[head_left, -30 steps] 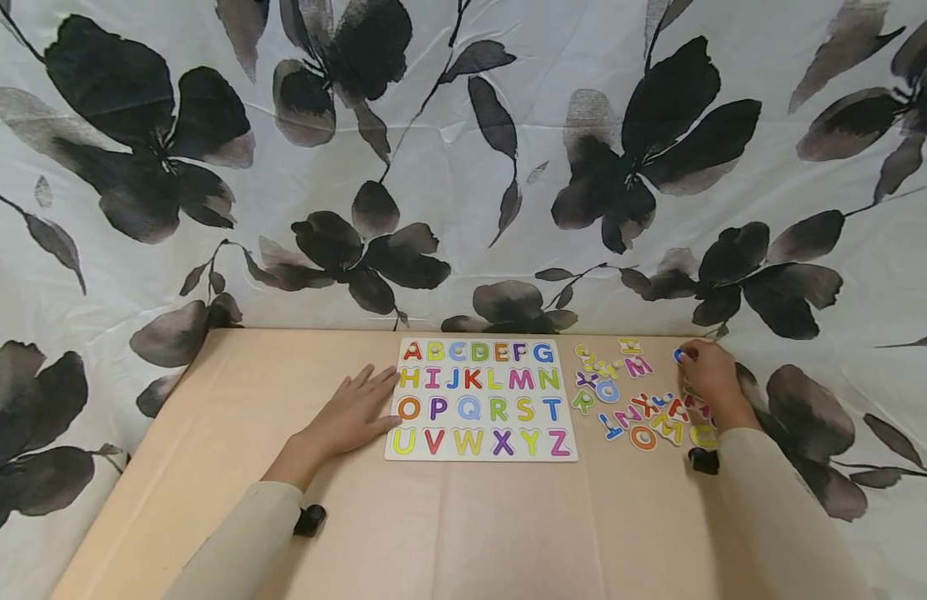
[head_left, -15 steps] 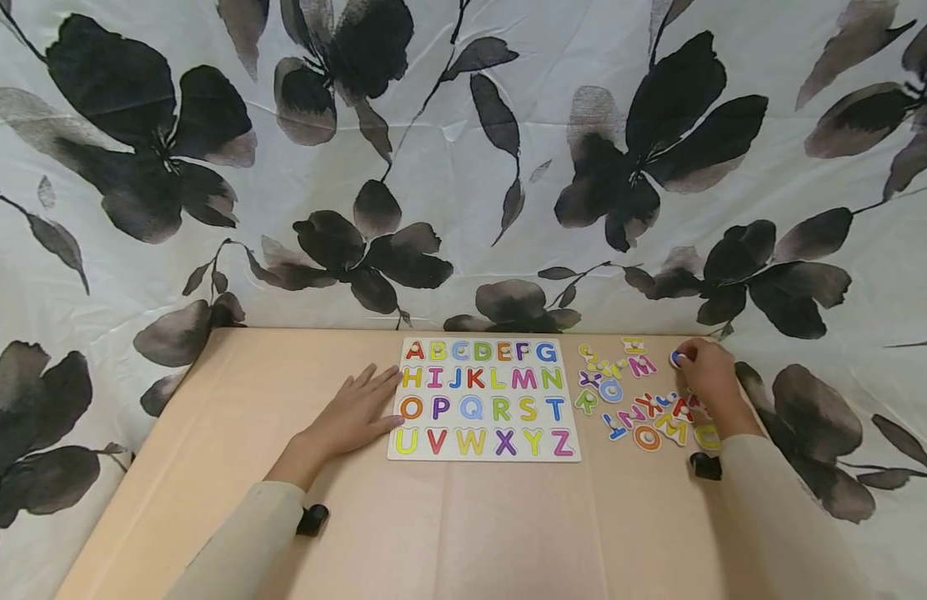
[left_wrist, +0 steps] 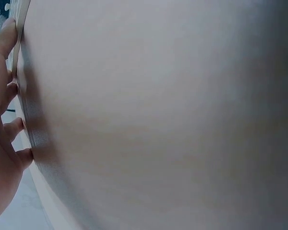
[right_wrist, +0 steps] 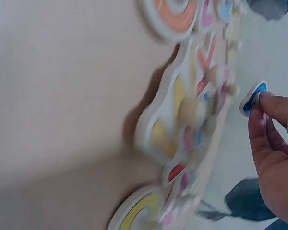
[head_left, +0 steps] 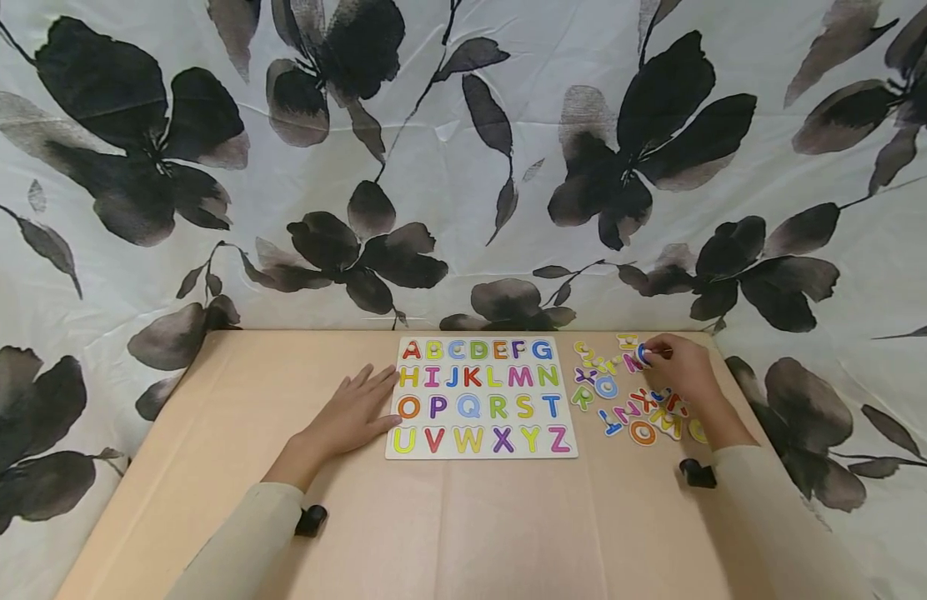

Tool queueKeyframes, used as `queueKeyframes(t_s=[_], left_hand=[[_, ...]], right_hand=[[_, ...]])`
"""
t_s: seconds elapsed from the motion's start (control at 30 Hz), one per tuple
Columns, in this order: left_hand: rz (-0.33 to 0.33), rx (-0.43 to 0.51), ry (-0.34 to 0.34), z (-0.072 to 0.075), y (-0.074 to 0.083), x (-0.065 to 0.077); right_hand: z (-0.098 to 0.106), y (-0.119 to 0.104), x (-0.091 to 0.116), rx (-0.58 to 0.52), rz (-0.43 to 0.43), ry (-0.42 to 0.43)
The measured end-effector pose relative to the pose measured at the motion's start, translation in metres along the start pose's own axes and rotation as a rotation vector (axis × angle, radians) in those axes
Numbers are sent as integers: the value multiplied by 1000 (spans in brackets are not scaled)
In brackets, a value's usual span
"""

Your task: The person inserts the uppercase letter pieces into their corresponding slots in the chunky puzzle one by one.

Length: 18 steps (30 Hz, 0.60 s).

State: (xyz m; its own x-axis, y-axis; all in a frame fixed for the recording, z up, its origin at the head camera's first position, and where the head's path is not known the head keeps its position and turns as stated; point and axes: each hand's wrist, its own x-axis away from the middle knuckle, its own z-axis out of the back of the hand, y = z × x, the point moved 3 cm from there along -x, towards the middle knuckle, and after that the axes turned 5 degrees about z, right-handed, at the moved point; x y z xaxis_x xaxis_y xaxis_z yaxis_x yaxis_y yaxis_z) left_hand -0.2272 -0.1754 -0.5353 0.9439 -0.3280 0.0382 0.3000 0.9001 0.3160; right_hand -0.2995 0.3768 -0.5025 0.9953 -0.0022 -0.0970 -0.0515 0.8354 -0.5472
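The alphabet board [head_left: 478, 423], white with rows of colourful letters from A to Z, lies flat on the table. My left hand [head_left: 354, 414] rests at its left edge with fingers spread; in the left wrist view the fingertips of that hand [left_wrist: 2, 129] touch along the edge. Between thumb and fingers, my right hand [head_left: 684, 367] pinches a small blue letter piece [right_wrist: 253, 98], held above the loose pieces. Which letter it is cannot be made out. From the head view it partly covers a pink M piece [head_left: 631, 363].
Loose letter pieces with knobs lie scattered right of the board, among them an orange O [head_left: 643, 433], a blue O [head_left: 606, 386] and a yellow M [head_left: 666, 423]. Some overlap. A floral cloth [head_left: 463, 208] hangs or lies behind the table [head_left: 508, 525].
My right hand has moved left with the blue letter piece, from the far right of the loose pieces to over the pink M. The left hand has stayed at the board.
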Motion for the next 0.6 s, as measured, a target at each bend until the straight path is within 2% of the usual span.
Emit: queueKeyframes(t_s=[0.23,0.43,0.6], left_hand=[[-2,-1,6,0,-1,1],[2,1,-7,-1,-1,1],[-2,5,-3,0,0,-1]], right_hand=[[-10,-32,-2,4,96,-31],[-27,-56,-6,-50,114,-55],[-42,-78,-12,-84,165,-66]])
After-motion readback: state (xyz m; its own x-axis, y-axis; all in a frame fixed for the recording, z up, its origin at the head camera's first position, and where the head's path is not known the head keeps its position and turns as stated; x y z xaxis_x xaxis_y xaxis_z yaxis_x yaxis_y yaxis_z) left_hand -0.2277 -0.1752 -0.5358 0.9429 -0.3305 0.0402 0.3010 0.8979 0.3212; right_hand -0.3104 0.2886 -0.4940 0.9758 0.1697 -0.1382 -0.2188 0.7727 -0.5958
